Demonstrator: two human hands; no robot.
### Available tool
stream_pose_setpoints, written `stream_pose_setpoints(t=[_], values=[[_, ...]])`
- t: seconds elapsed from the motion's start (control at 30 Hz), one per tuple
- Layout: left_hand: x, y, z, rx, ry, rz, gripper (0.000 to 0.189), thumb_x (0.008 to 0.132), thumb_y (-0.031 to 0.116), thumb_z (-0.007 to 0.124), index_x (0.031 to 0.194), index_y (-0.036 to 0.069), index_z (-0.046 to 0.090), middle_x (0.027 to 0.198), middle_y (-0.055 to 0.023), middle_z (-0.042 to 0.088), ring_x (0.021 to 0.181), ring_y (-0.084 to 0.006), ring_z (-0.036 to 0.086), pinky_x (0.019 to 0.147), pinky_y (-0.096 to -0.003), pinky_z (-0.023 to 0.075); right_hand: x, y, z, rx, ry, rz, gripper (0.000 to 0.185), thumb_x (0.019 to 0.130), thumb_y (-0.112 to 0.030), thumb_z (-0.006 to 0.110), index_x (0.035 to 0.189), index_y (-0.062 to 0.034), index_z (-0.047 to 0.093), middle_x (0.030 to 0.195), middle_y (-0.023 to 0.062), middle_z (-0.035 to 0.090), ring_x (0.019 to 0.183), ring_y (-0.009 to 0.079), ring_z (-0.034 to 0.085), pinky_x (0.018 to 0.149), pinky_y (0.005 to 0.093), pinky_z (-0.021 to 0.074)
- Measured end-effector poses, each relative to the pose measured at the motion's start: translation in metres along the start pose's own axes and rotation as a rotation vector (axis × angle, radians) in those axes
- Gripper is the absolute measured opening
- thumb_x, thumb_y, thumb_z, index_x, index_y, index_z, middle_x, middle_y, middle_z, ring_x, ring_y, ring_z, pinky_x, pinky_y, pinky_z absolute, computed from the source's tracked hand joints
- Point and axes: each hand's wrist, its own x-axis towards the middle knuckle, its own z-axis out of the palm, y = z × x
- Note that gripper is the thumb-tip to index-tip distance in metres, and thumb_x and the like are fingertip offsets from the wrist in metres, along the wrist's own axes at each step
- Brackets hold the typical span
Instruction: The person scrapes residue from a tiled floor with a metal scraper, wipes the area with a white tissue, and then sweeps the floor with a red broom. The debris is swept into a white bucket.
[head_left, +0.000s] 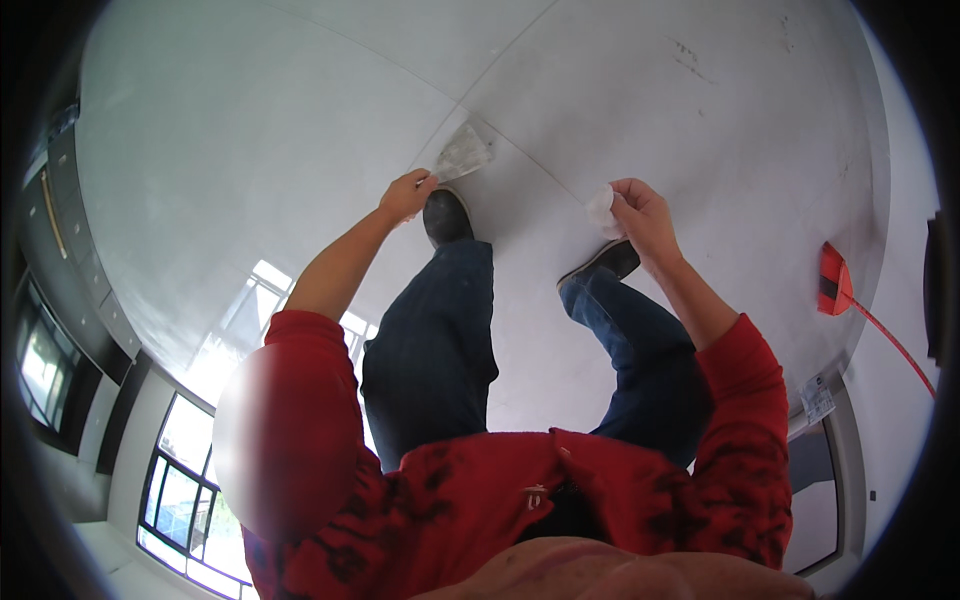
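Note:
My left hand (407, 196) grips the narrow end of a flat, pale, translucent sheet or bag (463, 154), smudged with grey, which fans out beyond my fingers above my dark shoe (448, 216). What it is made of I cannot tell. Between the thumb and fingers of my right hand (645, 217) is a small crumpled white tissue or wipe (602, 212), near my other dark shoe (616, 259). The hands are well apart, both over the pale floor.
Smooth grey floor (315, 135) with seams and dark marks (686, 56) spreads around me. A red broom or dustpan head (834, 279) with a long handle leans at the right. Dark drawers (71, 217) line the left; a window (184, 502) is at lower left.

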Motion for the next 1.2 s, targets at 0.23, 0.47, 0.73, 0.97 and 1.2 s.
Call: stream_pose_setpoints(t=[0.23, 0.47, 0.73, 0.97, 1.2], values=[[0.041, -0.020, -0.001, 0.036, 0.012, 0.052, 0.031, 0.091, 0.037, 0.052, 0.104, 0.010, 0.060, 0.064, -0.0070, 0.057, 0.041, -0.0135, 0.047, 0.038, -0.0295, 0.0389, 0.084, -0.006, -0.002, -0.083, -0.010, -0.083, 0.017, 0.086, -0.015, 0.059, 0.096, -0.0022, 0.062, 0.079, 0.0016, 0.063, 0.068, 0.0068, 0.056, 0.059, 0.0215, 0.0441], [0.109, -0.042, -0.016, 0.240, 0.075, 0.357, 0.032, 0.091, 0.038, 0.052, 0.102, 0.010, 0.062, 0.066, -0.0087, 0.060, 0.049, -0.0151, 0.054, 0.051, -0.0317, 0.0450, 0.177, -0.008, 0.018, -0.138, -0.058, -0.096, 0.018, 0.085, -0.016, 0.059, 0.095, -0.0016, 0.062, 0.079, 0.0020, 0.063, 0.069, 0.0074, 0.056, 0.060, 0.0225, 0.0440], [0.166, -0.012, -0.016, 0.173, 0.001, 0.264, 0.036, 0.090, 0.035, 0.053, 0.103, 0.002, 0.060, 0.086, -0.0176, 0.064, 0.080, -0.0317, 0.061, 0.073, -0.0385, 0.0455, 0.271, -0.003, 0.022, -0.154, -0.037, -0.089, 0.018, 0.084, -0.016, 0.058, 0.095, -0.0014, 0.062, 0.081, 0.0024, 0.064, 0.071, 0.0074, 0.057, 0.061, 0.0227, 0.0446], [0.186, -0.063, -0.047, 0.070, -0.086, 0.064, 0.025, 0.090, 0.026, 0.054, 0.093, 0.002, 0.061, 0.086, -0.0149, 0.063, 0.080, -0.0259, 0.059, 0.071, -0.0341, 0.0456, 0.342, 0.011, 0.033, -0.114, -0.133, -0.053, 0.020, 0.083, -0.018, 0.060, 0.095, -0.0019, 0.063, 0.081, 0.0024, 0.065, 0.070, 0.0072, 0.057, 0.060, 0.0224, 0.0446], [0.242, -0.069, -0.059, 0.130, -0.107, 0.101, 0.026, 0.090, 0.027, 0.055, 0.093, 0.002, 0.060, 0.083, -0.0146, 0.063, 0.079, -0.0262, 0.059, 0.070, -0.0346, 0.0452, 0.412, 0.027, 0.067, -0.156, -0.236, -0.017, 0.020, 0.082, -0.017, 0.059, 0.095, -0.0019, 0.063, 0.082, 0.0031, 0.065, 0.071, 0.0074, 0.058, 0.060, 0.0229, 0.0451]])
